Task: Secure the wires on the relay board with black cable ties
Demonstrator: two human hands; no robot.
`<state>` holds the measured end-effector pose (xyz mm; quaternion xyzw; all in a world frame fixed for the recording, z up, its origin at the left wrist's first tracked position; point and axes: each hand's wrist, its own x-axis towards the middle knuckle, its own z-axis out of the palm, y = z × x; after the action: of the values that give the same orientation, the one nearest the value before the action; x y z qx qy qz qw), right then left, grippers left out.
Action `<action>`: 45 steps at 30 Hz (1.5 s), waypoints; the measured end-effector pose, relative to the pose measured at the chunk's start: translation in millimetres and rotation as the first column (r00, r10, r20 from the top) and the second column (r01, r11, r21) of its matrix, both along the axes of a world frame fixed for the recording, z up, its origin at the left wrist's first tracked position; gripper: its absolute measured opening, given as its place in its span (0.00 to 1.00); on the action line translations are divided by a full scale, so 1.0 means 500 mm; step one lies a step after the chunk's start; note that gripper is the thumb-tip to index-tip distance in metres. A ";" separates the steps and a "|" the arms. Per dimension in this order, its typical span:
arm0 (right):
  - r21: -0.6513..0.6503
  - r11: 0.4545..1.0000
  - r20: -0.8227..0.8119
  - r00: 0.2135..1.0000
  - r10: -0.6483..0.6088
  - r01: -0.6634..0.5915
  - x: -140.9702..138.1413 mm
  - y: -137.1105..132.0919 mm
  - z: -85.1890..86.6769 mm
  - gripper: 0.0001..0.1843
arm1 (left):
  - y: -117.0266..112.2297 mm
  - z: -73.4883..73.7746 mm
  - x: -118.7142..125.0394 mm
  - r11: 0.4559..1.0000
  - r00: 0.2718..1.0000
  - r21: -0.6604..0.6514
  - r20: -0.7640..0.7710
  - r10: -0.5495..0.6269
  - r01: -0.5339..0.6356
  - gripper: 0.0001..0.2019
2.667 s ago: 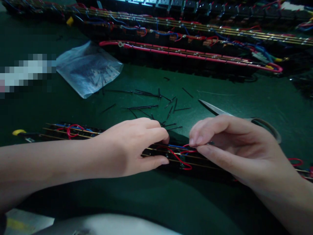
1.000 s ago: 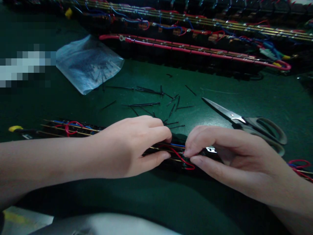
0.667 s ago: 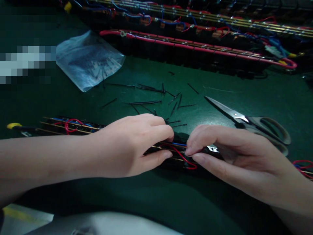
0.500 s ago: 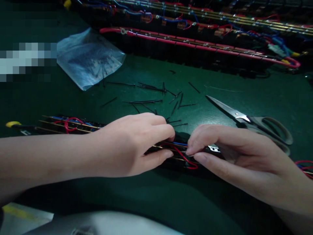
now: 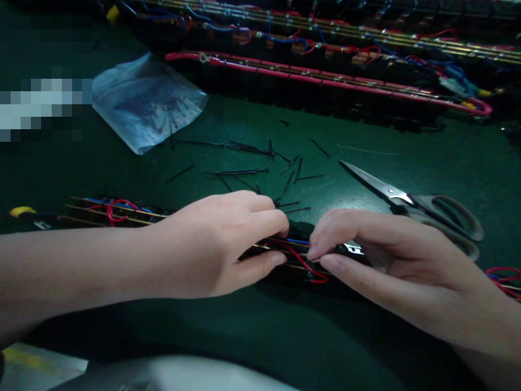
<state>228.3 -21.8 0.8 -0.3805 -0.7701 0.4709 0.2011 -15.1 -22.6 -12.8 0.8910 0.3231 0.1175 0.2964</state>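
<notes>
A long dark strip (image 5: 91,210) with brass-coloured rails and red and blue wires lies across the green table. My left hand (image 5: 232,241) is closed over its middle, fingers on the far side and thumb on the near side. Just to the right, my right hand (image 5: 378,258) pinches thumb and forefinger together over the strip. What sits between those fingertips is too small and hidden to name. A loose red wire (image 5: 300,259) curves between the two hands.
Black cable ties (image 5: 248,147) lie scattered beyond my hands, beside a clear plastic bag (image 5: 142,108) holding more. Scissors (image 5: 393,191) rest behind my right hand, blades pointing left. Larger wired assemblies (image 5: 325,76) with a thick red cable run along the back.
The view has shifted slightly. Both hands keep the same grip and place on the strip.
</notes>
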 end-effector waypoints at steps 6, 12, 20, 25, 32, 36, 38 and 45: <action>0.003 1.000 0.014 1.000 0.007 -0.007 0.002 -0.002 0.003 0.06 | 0.002 -0.002 0.004 1.000 1.000 0.011 -0.006 -0.005 0.005 0.08; -0.020 1.000 0.004 1.000 0.001 -0.001 0.001 -0.004 0.003 0.07 | 0.001 -0.003 0.003 0.999 1.000 0.035 -0.003 -0.013 0.013 0.09; -0.013 1.000 0.020 1.000 0.007 -0.006 0.000 -0.001 0.006 0.08 | -0.002 -0.002 0.000 0.998 0.999 0.052 -0.021 -0.025 0.026 0.10; -0.019 1.000 0.016 1.000 0.005 -0.005 0.001 -0.003 0.004 0.07 | -0.002 -0.001 0.000 0.998 0.999 0.059 -0.025 -0.030 0.031 0.10; -0.017 1.000 0.012 1.000 0.005 -0.004 0.006 -0.006 0.001 0.08 | -0.003 -0.001 0.002 0.997 0.999 0.065 -0.024 -0.034 0.035 0.10; -0.025 1.000 0.014 1.000 -0.002 0.002 0.003 -0.003 0.001 0.07 | -0.004 -0.001 0.002 0.997 0.999 0.065 -0.025 -0.035 0.036 0.10; -0.023 1.000 0.013 1.000 0.003 -0.003 0.002 -0.003 0.002 0.07 | -0.004 -0.001 0.001 0.997 0.999 0.067 -0.024 -0.036 0.037 0.10; -0.023 1.000 0.020 1.000 -0.004 0.004 0.002 -0.002 0.000 0.06 | -0.001 0.001 0.000 0.997 0.999 0.072 -0.027 -0.040 0.042 0.11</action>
<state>229.2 -22.9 0.8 -0.3889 -0.7658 0.4756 0.1901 -14.9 -23.1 -12.5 0.9091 0.3043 0.1115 0.2618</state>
